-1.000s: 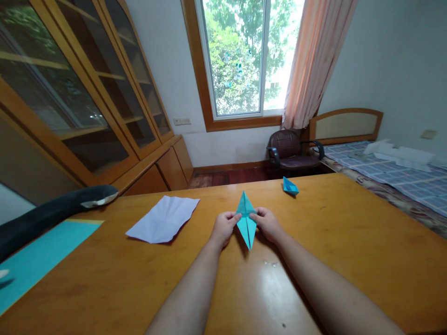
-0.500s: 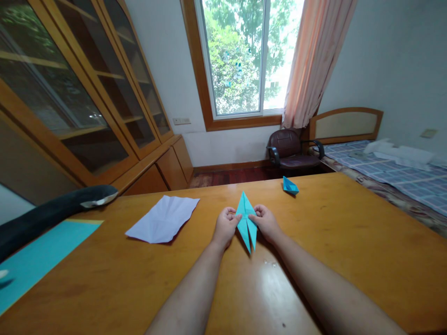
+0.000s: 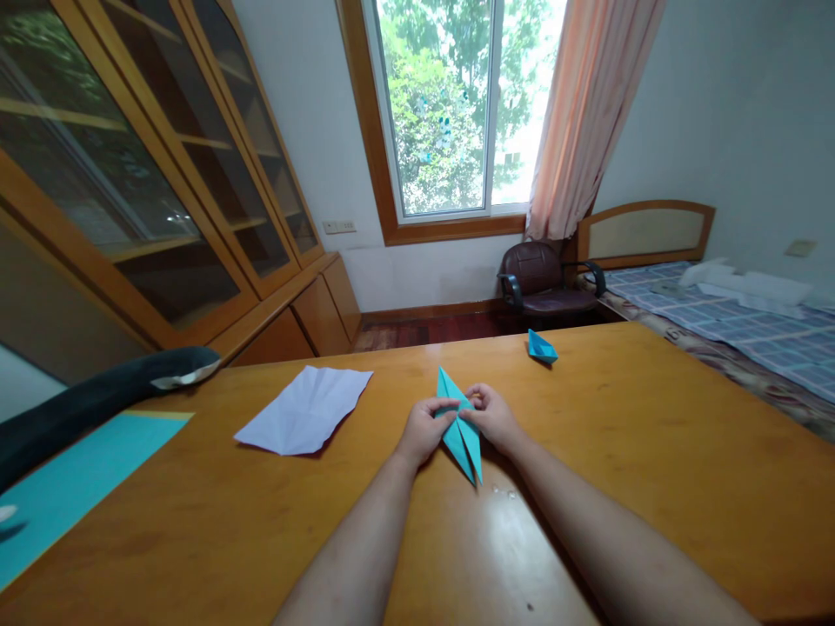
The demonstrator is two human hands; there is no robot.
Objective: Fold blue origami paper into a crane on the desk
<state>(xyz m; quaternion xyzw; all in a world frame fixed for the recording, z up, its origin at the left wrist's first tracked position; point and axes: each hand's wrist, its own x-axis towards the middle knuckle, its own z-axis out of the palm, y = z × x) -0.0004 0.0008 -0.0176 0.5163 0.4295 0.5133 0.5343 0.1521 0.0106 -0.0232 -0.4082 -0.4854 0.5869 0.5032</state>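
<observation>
A turquoise sheet of origami paper [image 3: 464, 442], folded into a long diamond with a split lower half, is held between both hands over the table. My left hand [image 3: 425, 428] grips its left side, with thumb and fingers reaching across the middle. On the right edge, my right hand [image 3: 494, 417] pinches the paper near its centre. One point of the diamond aims away from me and slightly left; the two split points aim toward me. Parts of the middle are covered by my fingers.
The wooden table [image 3: 619, 469] carries a creased pale sheet of paper [image 3: 303, 410] at left and a small blue folded paper boat [image 3: 541, 348] near the far edge. Farther left lie a turquoise sheet [image 3: 97, 482] and a dark curved object [image 3: 97, 396]. A chair [image 3: 538, 278] stands beyond.
The folded paper has turned, its far point swinging left and its split points shifting right. My left fingers now lie over its front, and both hands are closer together.
</observation>
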